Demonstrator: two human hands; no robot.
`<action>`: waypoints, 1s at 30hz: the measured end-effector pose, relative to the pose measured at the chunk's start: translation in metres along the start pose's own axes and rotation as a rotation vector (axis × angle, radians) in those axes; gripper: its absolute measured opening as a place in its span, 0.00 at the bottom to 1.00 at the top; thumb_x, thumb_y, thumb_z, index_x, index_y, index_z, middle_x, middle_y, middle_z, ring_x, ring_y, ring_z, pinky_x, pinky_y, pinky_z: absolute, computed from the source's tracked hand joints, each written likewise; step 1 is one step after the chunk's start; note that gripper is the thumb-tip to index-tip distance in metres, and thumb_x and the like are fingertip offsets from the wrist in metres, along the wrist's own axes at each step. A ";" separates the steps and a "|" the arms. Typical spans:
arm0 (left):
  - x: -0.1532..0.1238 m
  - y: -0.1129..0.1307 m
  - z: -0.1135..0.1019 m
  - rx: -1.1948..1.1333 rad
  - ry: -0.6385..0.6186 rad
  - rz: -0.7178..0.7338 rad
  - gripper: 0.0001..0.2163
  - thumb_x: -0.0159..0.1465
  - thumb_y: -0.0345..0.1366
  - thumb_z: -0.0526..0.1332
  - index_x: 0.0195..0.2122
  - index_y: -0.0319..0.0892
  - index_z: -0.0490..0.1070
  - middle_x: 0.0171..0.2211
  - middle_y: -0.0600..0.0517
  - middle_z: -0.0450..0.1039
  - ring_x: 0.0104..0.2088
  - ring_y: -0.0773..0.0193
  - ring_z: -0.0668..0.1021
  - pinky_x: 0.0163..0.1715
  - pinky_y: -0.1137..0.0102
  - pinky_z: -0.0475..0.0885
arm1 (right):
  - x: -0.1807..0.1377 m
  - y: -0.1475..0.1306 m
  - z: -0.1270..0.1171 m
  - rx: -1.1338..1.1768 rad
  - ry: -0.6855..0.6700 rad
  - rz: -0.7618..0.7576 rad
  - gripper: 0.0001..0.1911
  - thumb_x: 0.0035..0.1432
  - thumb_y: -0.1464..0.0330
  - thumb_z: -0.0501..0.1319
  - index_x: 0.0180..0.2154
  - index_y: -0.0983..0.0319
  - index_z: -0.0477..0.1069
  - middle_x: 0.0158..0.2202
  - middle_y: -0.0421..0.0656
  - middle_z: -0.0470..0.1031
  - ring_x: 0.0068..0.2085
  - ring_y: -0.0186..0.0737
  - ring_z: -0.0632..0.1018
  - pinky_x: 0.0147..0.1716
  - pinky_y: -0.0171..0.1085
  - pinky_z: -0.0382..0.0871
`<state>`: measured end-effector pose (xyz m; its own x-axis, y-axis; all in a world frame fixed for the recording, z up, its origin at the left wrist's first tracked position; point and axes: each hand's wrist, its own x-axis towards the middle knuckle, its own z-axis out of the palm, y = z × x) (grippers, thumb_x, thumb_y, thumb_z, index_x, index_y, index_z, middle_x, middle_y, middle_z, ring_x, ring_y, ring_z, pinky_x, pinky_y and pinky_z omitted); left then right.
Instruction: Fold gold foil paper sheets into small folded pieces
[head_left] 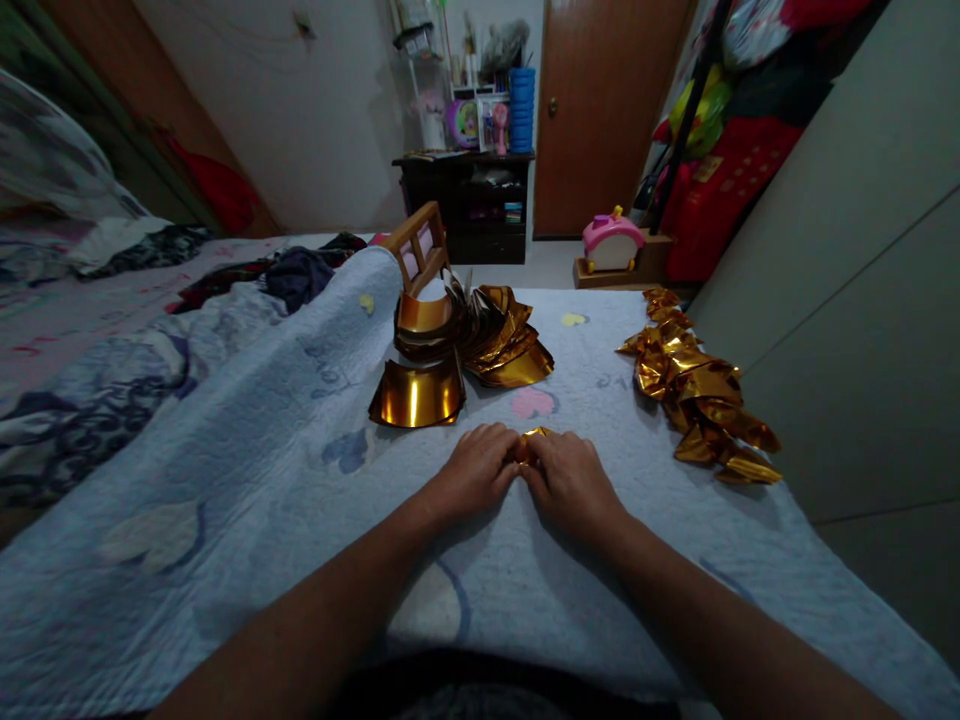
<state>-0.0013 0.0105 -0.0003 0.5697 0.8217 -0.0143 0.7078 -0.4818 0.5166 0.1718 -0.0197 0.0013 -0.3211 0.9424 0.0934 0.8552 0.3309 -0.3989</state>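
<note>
Between my two hands is a small piece of gold foil paper (534,436), mostly covered by my fingers. My left hand (481,462) pinches its left side, thumb and fingers closed. On the right side, my right hand (574,478) grips it with bent fingers. Both hands rest low on the light blue quilt (517,570). Just beyond them lie curved stacks of flat gold foil sheets (418,393), some fanned out to the right. Over at the right edge sits a heap of folded gold foil pieces (694,385).
A wooden rail (424,245) stands behind the foil stacks. Farther back are a dark shelf (465,215) with bottles and toys, a brown door (600,120) and a pink toy (613,243). Rumpled bedding (150,370) lies left; a pale cabinet (847,300) borders the right.
</note>
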 end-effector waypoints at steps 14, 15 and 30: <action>0.000 0.002 -0.001 -0.006 -0.005 -0.005 0.02 0.65 0.31 0.58 0.38 0.43 0.67 0.39 0.49 0.71 0.43 0.56 0.72 0.47 0.61 0.66 | 0.002 0.021 0.000 0.154 -0.130 -0.057 0.18 0.60 0.77 0.61 0.50 0.57 0.71 0.49 0.44 0.76 0.48 0.44 0.72 0.46 0.40 0.57; 0.000 0.002 -0.001 -0.008 -0.006 -0.006 0.02 0.65 0.31 0.58 0.39 0.43 0.67 0.39 0.49 0.71 0.43 0.56 0.72 0.47 0.61 0.66 | 0.002 0.022 0.000 0.156 -0.139 -0.061 0.20 0.59 0.78 0.61 0.51 0.56 0.71 0.49 0.44 0.76 0.48 0.43 0.72 0.46 0.40 0.57; -0.002 -0.001 -0.001 -0.071 0.062 0.074 0.05 0.65 0.29 0.59 0.40 0.45 0.70 0.44 0.48 0.70 0.48 0.55 0.71 0.50 0.60 0.67 | 0.006 0.044 -0.034 0.555 -0.010 0.035 0.04 0.60 0.72 0.55 0.35 0.60 0.68 0.30 0.39 0.70 0.31 0.37 0.71 0.32 0.35 0.63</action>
<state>-0.0040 0.0096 -0.0003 0.5906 0.8032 0.0775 0.6325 -0.5204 0.5737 0.2213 0.0016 0.0151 -0.3023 0.9510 0.0642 0.5237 0.2220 -0.8225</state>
